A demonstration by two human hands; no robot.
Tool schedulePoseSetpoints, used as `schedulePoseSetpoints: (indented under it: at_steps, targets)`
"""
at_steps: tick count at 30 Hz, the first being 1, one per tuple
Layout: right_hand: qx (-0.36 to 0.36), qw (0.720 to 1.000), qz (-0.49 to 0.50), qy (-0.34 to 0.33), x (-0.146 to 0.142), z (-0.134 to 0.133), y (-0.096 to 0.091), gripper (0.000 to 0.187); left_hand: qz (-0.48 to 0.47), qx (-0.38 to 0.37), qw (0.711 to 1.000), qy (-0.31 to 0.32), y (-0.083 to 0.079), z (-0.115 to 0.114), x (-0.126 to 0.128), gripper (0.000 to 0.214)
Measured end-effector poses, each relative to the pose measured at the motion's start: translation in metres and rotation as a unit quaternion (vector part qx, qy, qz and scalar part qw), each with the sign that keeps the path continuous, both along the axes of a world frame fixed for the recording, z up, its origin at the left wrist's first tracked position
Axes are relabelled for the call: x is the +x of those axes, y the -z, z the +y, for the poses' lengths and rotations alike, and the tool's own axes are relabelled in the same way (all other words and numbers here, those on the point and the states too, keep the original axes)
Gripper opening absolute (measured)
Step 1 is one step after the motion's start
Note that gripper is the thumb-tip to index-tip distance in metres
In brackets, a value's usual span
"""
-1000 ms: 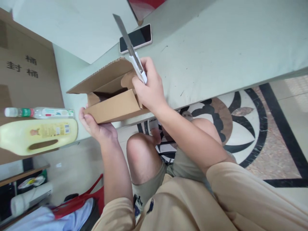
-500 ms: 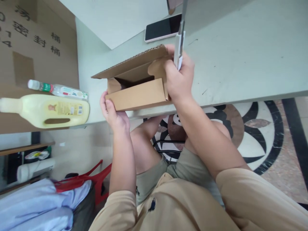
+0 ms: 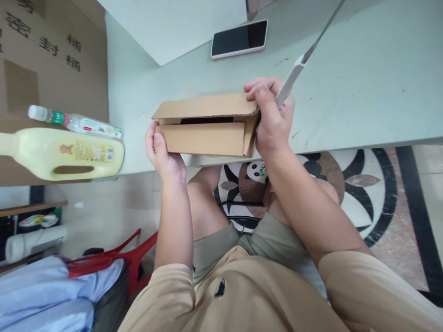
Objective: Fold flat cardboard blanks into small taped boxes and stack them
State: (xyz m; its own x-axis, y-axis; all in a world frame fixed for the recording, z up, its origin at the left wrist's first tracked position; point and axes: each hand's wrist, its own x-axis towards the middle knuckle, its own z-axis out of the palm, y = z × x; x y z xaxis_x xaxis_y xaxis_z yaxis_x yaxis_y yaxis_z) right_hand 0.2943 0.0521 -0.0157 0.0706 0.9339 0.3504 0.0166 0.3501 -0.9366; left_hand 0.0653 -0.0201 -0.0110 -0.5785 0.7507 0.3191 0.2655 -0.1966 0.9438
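A small brown cardboard box (image 3: 200, 139) is held at the table's near edge. Its lid flap is folded most of the way over, and a dark gap shows between flap and front wall. My left hand (image 3: 168, 154) grips the box's left end, thumb on the front wall. At the right end, my right hand (image 3: 273, 115) presses its fingers on the lid's corner. That same hand is closed round a knife (image 3: 290, 80) with a white handle, its thin blade pointing up and to the right. What lies inside the box is hidden.
A phone (image 3: 238, 39) lies behind the box, beside a large white panel (image 3: 180, 27). Left of me are a clear bottle (image 3: 74, 122), a yellow jug (image 3: 69, 154) and a big carton (image 3: 55, 83). A red chair (image 3: 138, 258) with clothes stands low at left.
The raised lid flap has swung down over the opening. My right hand has shifted onto its corner, and the knife has tilted from nearly upright to the right.
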Motion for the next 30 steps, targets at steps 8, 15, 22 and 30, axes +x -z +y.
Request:
schedulePoseSetpoints:
  at_steps: [8, 15, 22, 30]
  targets:
    - [-0.037, 0.998, -0.007, -0.049, 0.004, 0.009, -0.003, 0.031, 0.023, -0.027, 0.999, 0.010, 0.001, 0.005, -0.006, 0.074]
    - [-0.050, 0.996, 0.052, -0.048, 0.003, 0.007, -0.003, 0.031, 0.088, -0.047, 0.995, 0.025, -0.006, 0.004, -0.015, 0.066]
    - [-0.037, 0.991, 0.118, -0.051, 0.004, 0.003, -0.003, 0.039, 0.361, -0.089, 0.928, 0.023, -0.057, 0.009, -0.006, 0.057]
    - [-0.035, 0.991, 0.124, -0.042, 0.004, 0.001, -0.006, 0.030, 0.455, -0.145, 0.872, 0.112, -0.076, 0.031, 0.028, 0.052]
